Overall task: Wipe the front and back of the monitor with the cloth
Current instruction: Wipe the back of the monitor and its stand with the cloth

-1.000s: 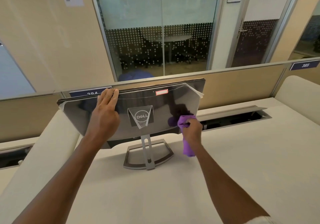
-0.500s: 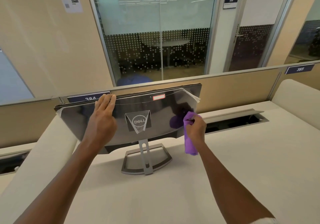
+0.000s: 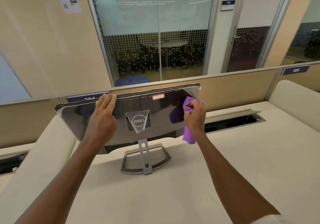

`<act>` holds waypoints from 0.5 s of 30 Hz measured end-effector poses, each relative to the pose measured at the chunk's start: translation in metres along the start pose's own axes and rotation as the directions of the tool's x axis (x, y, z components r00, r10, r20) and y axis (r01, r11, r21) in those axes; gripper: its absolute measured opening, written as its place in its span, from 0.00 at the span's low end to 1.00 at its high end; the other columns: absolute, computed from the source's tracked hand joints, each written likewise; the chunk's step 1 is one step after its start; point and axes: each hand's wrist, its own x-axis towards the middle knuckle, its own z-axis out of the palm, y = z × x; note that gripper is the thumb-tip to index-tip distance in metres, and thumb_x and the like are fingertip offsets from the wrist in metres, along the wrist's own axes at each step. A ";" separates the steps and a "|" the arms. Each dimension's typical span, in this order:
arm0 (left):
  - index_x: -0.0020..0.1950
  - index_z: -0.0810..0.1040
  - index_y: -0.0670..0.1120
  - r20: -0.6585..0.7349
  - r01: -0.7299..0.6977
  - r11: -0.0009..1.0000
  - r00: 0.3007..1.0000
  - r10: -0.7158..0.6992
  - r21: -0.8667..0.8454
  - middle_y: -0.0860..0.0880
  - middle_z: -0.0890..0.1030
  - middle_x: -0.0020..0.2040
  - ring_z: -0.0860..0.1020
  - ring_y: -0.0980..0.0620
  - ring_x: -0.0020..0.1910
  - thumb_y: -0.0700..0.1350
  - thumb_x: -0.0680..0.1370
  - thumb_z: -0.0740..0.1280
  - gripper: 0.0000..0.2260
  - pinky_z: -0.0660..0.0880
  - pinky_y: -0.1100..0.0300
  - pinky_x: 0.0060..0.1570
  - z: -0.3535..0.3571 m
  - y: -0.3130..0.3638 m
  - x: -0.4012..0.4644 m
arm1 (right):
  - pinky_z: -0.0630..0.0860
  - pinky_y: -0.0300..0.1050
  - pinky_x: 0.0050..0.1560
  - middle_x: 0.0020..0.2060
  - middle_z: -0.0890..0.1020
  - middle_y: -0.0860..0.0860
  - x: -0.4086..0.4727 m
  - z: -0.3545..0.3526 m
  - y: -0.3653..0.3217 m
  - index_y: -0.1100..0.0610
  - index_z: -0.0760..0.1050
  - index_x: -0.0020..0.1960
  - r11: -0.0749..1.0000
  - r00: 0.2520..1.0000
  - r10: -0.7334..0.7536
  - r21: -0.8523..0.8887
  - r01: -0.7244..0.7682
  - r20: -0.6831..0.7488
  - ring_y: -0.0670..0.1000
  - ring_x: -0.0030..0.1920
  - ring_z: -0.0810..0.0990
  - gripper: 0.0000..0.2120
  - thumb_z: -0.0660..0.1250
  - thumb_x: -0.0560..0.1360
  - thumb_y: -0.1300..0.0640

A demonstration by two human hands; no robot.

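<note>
The monitor [image 3: 152, 109] stands on a white desk with its glossy black back toward me, a Dell logo in the middle and a grey stand [image 3: 145, 161] below. My left hand [image 3: 103, 118] rests flat on the back, fingers straight and reaching over the top edge left of centre. My right hand [image 3: 194, 115] grips a purple cloth [image 3: 187, 107] and presses it against the back near the upper right corner. The cloth's loose end hangs below my fist. The screen side is hidden.
The white desk [image 3: 225, 154] stretches right and toward me. A cable slot [image 3: 232, 121] lies open in the desk right of the monitor. A beige partition [image 3: 233, 88] runs behind, with glass walls beyond. Rounded cream desk dividers [image 3: 294, 95] stand at left and right.
My right hand has moved the cloth up and to the right across the monitor's back, from the lower right area toward the upper right corner. My left hand has stayed on the top edge.
</note>
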 end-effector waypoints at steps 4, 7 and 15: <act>0.76 0.60 0.40 -0.004 0.008 1.000 1.000 -0.009 -0.013 0.44 0.60 0.77 0.53 0.46 0.77 0.31 0.78 0.56 0.26 0.60 0.47 0.73 0.000 0.001 0.000 | 0.62 0.26 0.36 0.51 0.77 0.54 0.032 -0.017 -0.033 0.57 0.73 0.49 0.998 0.988 -0.063 -0.025 0.060 -0.142 0.49 0.47 0.74 0.08 0.67 0.72 0.64; 0.76 0.60 0.40 -0.008 0.008 1.000 1.000 -0.008 -0.016 0.44 0.60 0.77 0.54 0.46 0.77 0.30 0.77 0.57 0.27 0.61 0.45 0.72 0.002 0.001 0.001 | 0.66 0.28 0.40 0.51 0.76 0.52 0.019 -0.007 -0.045 0.55 0.76 0.51 0.962 0.961 -0.272 -0.029 0.271 -0.045 0.49 0.51 0.73 0.11 0.68 0.71 0.65; 0.77 0.59 0.40 -0.022 0.007 1.000 1.000 -0.007 -0.021 0.45 0.59 0.77 0.53 0.46 0.78 0.30 0.78 0.56 0.27 0.53 0.52 0.73 -0.002 0.004 -0.002 | 0.71 0.30 0.41 0.50 0.77 0.54 -0.016 0.016 -0.010 0.56 0.76 0.48 0.989 0.981 -0.147 0.002 0.148 0.127 0.54 0.50 0.77 0.11 0.68 0.69 0.68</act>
